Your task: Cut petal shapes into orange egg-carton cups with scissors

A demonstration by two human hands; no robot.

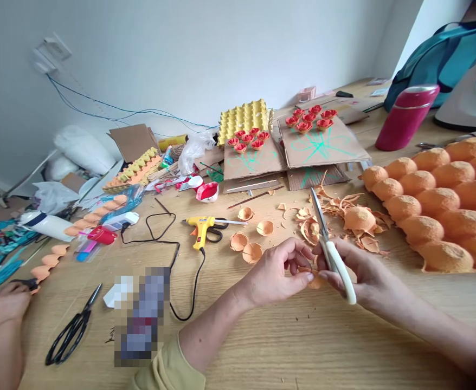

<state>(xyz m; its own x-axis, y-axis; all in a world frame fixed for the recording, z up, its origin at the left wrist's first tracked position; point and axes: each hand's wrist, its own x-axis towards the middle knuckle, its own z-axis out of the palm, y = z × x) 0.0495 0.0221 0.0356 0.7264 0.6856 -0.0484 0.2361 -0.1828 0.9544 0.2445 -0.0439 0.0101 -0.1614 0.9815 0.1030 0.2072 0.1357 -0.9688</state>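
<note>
My right hand (358, 273) is closed round white-handled scissors (330, 249), whose blades point up and away over the wooden table (287, 341). My left hand (276, 271) pinches a small orange egg-carton piece (315, 280) held between both hands, mostly hidden by the fingers. Just beyond lie orange cut-out cups (251, 246) and a heap of orange trimmings (343, 219). An upside-down orange egg tray (437, 200) lies to the right of my right hand.
A yellow glue gun (200, 227) with a black cord lies left of the cups. Black scissors (73, 327) rest at front left, near another person's hand (0, 309). Cardboard sheets with red paper flowers (309, 120), a yellow egg tray (244, 116) and a pink flask (406, 116) stand farther back.
</note>
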